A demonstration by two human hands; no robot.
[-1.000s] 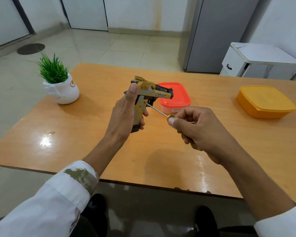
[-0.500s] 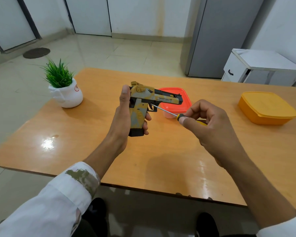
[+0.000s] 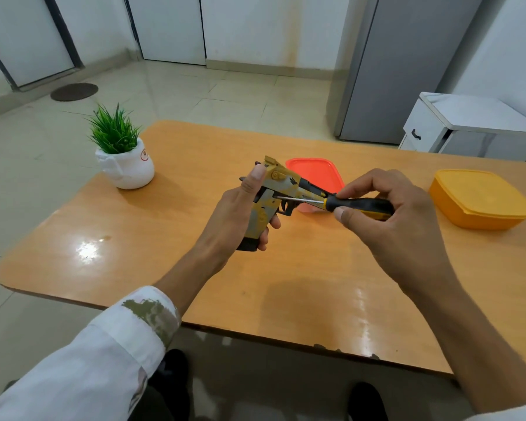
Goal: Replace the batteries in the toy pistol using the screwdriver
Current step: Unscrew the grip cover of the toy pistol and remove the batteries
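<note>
On table [image 3: 134,238]: potted plant [image 3: 123,161], red box [image 3: 313,171]; toy pistol [image 3: 281,178] above; tiled floor [image 3: 210,92].

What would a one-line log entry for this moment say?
left hand: grips toy pistol by its grip, over table | right hand: holds screwdriver, tip against pistol's side above the grip

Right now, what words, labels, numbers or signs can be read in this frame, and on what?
No text can be read.
toy pistol: small dark print on the slide, too blurred to read; a dark emblem beside it, no letters.
white plant pot: round red mark, too small to read.
screwdriver: no lettering visible.
</note>
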